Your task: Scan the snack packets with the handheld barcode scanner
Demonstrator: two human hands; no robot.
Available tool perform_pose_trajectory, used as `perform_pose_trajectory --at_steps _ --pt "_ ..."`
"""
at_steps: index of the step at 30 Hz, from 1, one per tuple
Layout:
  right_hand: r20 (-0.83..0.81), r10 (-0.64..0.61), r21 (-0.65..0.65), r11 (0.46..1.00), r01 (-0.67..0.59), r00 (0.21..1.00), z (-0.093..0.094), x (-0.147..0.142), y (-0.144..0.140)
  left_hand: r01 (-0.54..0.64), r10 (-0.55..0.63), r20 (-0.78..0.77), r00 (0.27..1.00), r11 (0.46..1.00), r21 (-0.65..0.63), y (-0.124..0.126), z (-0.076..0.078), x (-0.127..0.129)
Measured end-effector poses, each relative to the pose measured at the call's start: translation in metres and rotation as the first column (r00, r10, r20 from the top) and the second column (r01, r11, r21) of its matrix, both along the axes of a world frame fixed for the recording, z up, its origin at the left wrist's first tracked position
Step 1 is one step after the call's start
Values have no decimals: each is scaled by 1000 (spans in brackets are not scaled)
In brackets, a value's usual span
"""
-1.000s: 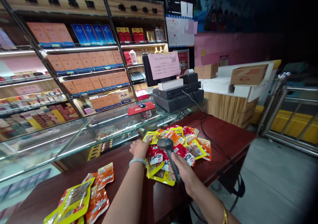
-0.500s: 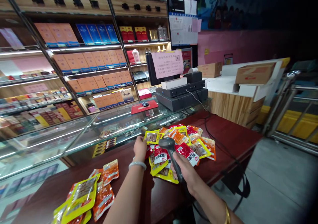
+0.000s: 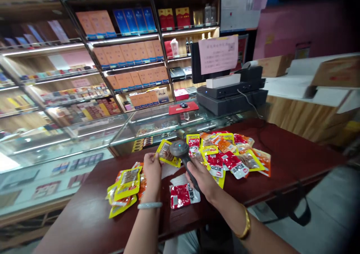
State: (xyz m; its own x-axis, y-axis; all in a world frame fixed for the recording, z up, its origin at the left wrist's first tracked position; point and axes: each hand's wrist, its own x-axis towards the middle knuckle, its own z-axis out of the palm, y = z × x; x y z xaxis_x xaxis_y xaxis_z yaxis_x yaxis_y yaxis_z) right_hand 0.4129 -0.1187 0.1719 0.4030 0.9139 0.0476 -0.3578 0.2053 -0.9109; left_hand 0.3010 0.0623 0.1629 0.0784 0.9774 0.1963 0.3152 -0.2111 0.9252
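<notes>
Between the fingers of my left hand [image 3: 152, 169] is the corner of a yellow snack packet [image 3: 165, 152], lifted above the table. My right hand [image 3: 203, 177] is wrapped round the handle of a black barcode scanner [image 3: 180, 149], whose head is over the right part of that packet. Below the scanner a red and white packet [image 3: 180, 196] lies alone near the table's front edge. To the right spreads a pile of red, yellow and orange packets [image 3: 216, 160]. On the left is a smaller heap of yellow and orange packets [image 3: 128, 182].
The dark red table [image 3: 84, 205] adjoins a glass display counter [image 3: 157, 124]. On the counter stand a till with a monitor [image 3: 233, 94] and a mouse on a red mat [image 3: 180, 107]. Shelves of boxes [image 3: 126, 55] rise behind. Cardboard boxes [image 3: 337, 72] sit at the right.
The view has swung left. My left hand has drawn the yellow packet away from the pile, and the scanner has moved left with it. The red and white packet now lies apart from the pile.
</notes>
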Motion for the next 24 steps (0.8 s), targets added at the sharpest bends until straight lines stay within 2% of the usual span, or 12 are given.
perform_pose_trajectory --at_steps 4,8,14,21,24 --pt "-48 98 -30 995 -99 994 -7 -24 25 -61 60 -27 998 998 -12 6 -6 -25" --pt "-98 122 -33 991 -126 988 -11 -39 38 -82 82 -24 996 996 -27 14 -13 -41" --pt "-127 174 -44 983 -181 977 0 -53 44 -152 149 -81 986 988 -29 25 -13 -65" --pt "-138 291 -54 952 -301 947 10 -83 73 -291 305 108 946 948 -126 40 -8 -119" --pt "-145 320 -49 943 -330 936 13 -87 77 -339 348 128 929 937 -85 42 -5 -139"
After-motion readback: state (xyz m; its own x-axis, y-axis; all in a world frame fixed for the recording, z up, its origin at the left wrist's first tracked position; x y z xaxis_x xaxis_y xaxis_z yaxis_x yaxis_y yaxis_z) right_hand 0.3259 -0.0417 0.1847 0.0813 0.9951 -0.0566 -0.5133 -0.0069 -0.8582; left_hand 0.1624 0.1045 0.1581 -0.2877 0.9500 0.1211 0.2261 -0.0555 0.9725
